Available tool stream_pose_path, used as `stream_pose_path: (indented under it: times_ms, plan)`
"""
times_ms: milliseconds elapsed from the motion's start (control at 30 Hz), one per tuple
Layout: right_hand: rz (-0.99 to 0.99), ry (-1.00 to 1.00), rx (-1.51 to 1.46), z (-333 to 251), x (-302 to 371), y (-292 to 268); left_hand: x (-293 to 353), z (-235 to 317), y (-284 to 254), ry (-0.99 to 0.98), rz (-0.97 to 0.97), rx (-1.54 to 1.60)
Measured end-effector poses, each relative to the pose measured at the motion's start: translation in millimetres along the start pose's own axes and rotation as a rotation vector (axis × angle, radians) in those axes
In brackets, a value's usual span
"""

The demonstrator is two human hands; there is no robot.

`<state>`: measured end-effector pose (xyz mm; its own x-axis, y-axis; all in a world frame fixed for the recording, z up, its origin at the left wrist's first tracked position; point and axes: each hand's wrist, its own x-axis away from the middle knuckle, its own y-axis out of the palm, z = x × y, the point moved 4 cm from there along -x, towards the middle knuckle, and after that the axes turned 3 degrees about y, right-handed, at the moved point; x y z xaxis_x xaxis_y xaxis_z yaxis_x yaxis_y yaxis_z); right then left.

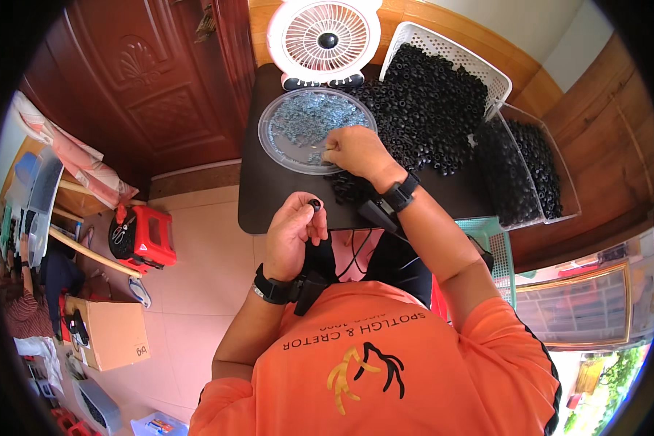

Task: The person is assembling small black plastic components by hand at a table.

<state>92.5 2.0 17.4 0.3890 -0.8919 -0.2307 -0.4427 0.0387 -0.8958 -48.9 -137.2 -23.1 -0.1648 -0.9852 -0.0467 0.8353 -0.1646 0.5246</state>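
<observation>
My left hand is raised just off the table's near edge. Its thumb and fingers grip a small round black part with a hollow in its end. Over the near right rim of a round clear tray is my right hand, fingertips pinched together down in the tray. What those fingertips hold, if anything, is too small to make out. Many tiny shiny bluish-silver pieces are spread in the tray, mostly in its far part. A large heap of black ring-shaped parts lies right of the tray.
A pink and white fan stands behind the tray on the dark table. The heap spills from a white perforated basket; a clear bin of black parts stands at right. A green basket sits below the table edge.
</observation>
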Motion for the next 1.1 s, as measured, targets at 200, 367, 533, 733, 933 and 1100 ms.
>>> stream_pose_path:
  times_ms: [200, 367, 533, 733, 933, 1100]
  plan:
    - [-0.012, -0.057, 0.141, 2.4, -9.3, 13.5, 2.1, 3.3, -2.3, 0.032, -0.013, -0.018]
    - [0.175, -0.112, -0.061, 1.7, 4.1, 1.6, 0.9, 0.8, -2.5, 0.039, -0.026, 0.015]
    - [-0.071, 0.138, -0.849, -3.6, 29.9, -19.5, -2.2, -0.7, 3.9, 0.03, -0.043, 0.029]
    - [-0.159, 0.125, -1.226, -24.0, 76.3, -27.2, -5.8, 0.2, 18.0, 0.048, -0.089, 0.031]
    - [-0.135, 0.027, -1.326, -25.9, 98.0, -24.9, -8.5, -5.2, 30.3, 0.018, -0.11, 0.038]
    - [-0.083, -0.012, -1.387, -27.5, 110.0, -22.3, -9.2, -11.8, 34.9, -0.02, -0.123, -0.021]
